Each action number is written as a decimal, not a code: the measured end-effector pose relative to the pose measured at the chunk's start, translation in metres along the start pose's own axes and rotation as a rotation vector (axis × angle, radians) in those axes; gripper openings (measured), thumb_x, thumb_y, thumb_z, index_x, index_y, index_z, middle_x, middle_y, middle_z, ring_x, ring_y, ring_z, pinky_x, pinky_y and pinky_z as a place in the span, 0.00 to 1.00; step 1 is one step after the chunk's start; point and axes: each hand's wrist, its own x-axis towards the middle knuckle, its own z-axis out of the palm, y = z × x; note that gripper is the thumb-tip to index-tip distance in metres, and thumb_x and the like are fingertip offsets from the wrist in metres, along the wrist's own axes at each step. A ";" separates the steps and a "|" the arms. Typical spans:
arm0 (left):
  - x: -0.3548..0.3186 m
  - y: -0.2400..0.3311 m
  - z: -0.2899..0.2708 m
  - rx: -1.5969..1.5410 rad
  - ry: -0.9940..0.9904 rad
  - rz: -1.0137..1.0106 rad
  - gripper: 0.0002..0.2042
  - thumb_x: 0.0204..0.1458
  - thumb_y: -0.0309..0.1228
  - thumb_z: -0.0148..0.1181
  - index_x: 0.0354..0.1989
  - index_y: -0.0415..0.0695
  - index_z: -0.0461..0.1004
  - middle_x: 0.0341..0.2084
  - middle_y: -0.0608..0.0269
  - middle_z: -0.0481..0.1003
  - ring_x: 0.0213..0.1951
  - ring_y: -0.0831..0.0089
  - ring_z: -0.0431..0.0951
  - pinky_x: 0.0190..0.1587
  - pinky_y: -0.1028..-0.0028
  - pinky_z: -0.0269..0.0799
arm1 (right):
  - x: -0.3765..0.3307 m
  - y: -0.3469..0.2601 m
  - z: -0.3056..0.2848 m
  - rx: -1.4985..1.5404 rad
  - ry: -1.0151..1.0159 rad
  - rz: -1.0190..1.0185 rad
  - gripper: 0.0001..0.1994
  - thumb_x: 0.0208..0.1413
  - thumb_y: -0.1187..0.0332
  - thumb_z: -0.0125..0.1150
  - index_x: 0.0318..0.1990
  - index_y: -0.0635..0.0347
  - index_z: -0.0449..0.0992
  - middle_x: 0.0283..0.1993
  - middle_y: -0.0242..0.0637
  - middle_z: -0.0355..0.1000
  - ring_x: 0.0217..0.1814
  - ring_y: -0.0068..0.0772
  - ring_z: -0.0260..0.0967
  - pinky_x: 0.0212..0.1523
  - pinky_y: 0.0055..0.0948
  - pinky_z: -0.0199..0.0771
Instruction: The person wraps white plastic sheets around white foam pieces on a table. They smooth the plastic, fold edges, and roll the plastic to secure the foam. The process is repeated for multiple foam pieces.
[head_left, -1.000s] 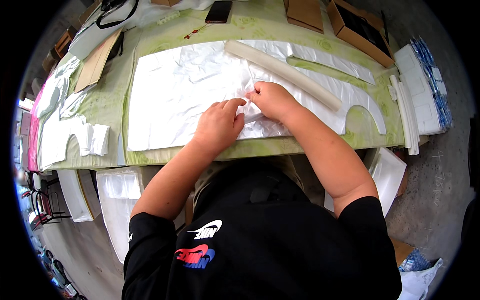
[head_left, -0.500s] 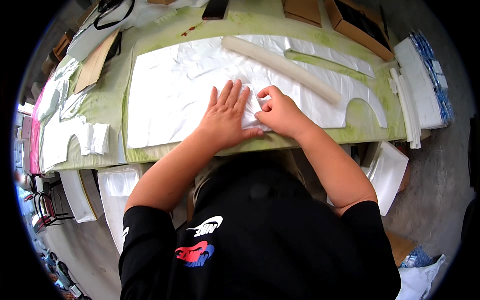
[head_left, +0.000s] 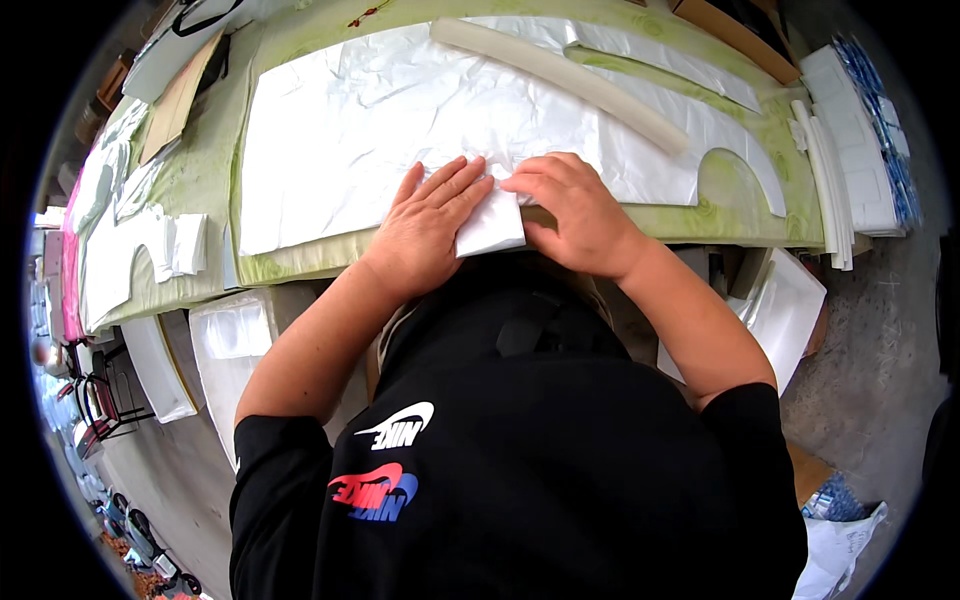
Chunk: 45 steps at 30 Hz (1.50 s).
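White, thin and creased: a wide sheet (head_left: 340, 130) spread beyond and to either side of both hands, with a rounded cut-out and a long slot-like opening off to the right. Beneath it, a worktop (head_left: 727, 182) under a green patterned cover. Between the two hands, at the worktop's near edge, a small white folded piece (head_left: 492, 228), flat and squarish. Left hand (head_left: 422, 228): palm down, fingers straight and slightly spread, lying over the folded piece's left part. Right hand (head_left: 583, 215): fingers bent, thumb apart and lower, fingertips at the folded piece's right side; impossible to tell whether gripping. Beyond the hands, aslant on the sheet, a long pale roll (head_left: 560, 78). Well to the left of the left hand, a cardboard piece (head_left: 178, 105) and, nearer, smaller white sheets (head_left: 150, 248). Well to the right of the right hand, slim white rolls (head_left: 828, 190). Farther beyond it, a brown box (head_left: 725, 32).
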 end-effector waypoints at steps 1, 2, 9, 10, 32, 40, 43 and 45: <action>0.001 -0.003 0.003 0.010 0.023 -0.003 0.35 0.49 0.25 0.62 0.70 0.47 0.65 0.73 0.58 0.60 0.75 0.59 0.55 0.76 0.51 0.43 | 0.002 0.005 0.004 -0.042 -0.030 -0.002 0.17 0.46 0.72 0.68 0.47 0.51 0.80 0.51 0.34 0.74 0.59 0.44 0.67 0.60 0.41 0.67; 0.001 -0.004 0.004 0.019 0.045 -0.005 0.33 0.50 0.25 0.62 0.69 0.46 0.67 0.72 0.57 0.62 0.75 0.59 0.57 0.76 0.51 0.44 | 0.003 0.010 0.009 -0.084 -0.060 -0.003 0.15 0.46 0.72 0.68 0.45 0.50 0.81 0.50 0.33 0.75 0.59 0.44 0.68 0.59 0.40 0.67; 0.008 -0.009 0.006 -0.177 0.399 -0.090 0.06 0.57 0.27 0.59 0.39 0.39 0.81 0.45 0.56 0.80 0.53 0.55 0.76 0.57 0.59 0.70 | 0.015 0.013 0.025 -0.203 -0.061 0.239 0.05 0.55 0.64 0.66 0.32 0.53 0.82 0.39 0.33 0.74 0.48 0.44 0.69 0.48 0.42 0.68; 0.009 -0.008 0.006 -0.163 0.401 -0.102 0.06 0.57 0.27 0.60 0.38 0.39 0.81 0.45 0.56 0.79 0.52 0.54 0.76 0.57 0.60 0.70 | 0.018 0.012 0.025 -0.235 -0.101 0.293 0.08 0.57 0.61 0.65 0.31 0.54 0.82 0.39 0.34 0.75 0.48 0.44 0.69 0.49 0.42 0.68; 0.028 -0.002 0.011 0.208 0.067 -0.156 0.37 0.62 0.61 0.49 0.76 0.55 0.57 0.77 0.55 0.51 0.78 0.52 0.45 0.76 0.41 0.36 | 0.052 -0.002 0.022 -0.327 -0.255 0.536 0.22 0.61 0.52 0.60 0.57 0.52 0.77 0.50 0.40 0.78 0.56 0.47 0.73 0.57 0.48 0.70; -0.005 0.011 0.010 0.027 0.231 -0.125 0.34 0.57 0.45 0.64 0.71 0.49 0.63 0.74 0.48 0.57 0.74 0.48 0.54 0.74 0.48 0.47 | 0.065 0.002 0.007 -0.255 -0.395 0.514 0.29 0.59 0.48 0.61 0.68 0.36 0.71 0.52 0.43 0.75 0.58 0.47 0.73 0.56 0.42 0.74; -0.054 0.027 0.012 -0.516 0.298 -0.083 0.20 0.58 0.30 0.65 0.58 0.41 0.72 0.62 0.50 0.71 0.57 0.60 0.75 0.60 0.62 0.71 | 0.068 0.002 0.003 -0.198 -0.407 0.533 0.30 0.57 0.47 0.62 0.68 0.38 0.71 0.50 0.42 0.75 0.56 0.46 0.73 0.56 0.41 0.75; -0.081 0.028 0.025 -1.057 0.184 -0.424 0.18 0.64 0.31 0.61 0.59 0.40 0.69 0.59 0.53 0.73 0.54 0.69 0.77 0.55 0.69 0.74 | 0.066 -0.001 0.003 -0.201 -0.407 0.505 0.30 0.56 0.47 0.64 0.66 0.39 0.73 0.48 0.42 0.74 0.55 0.46 0.73 0.55 0.41 0.75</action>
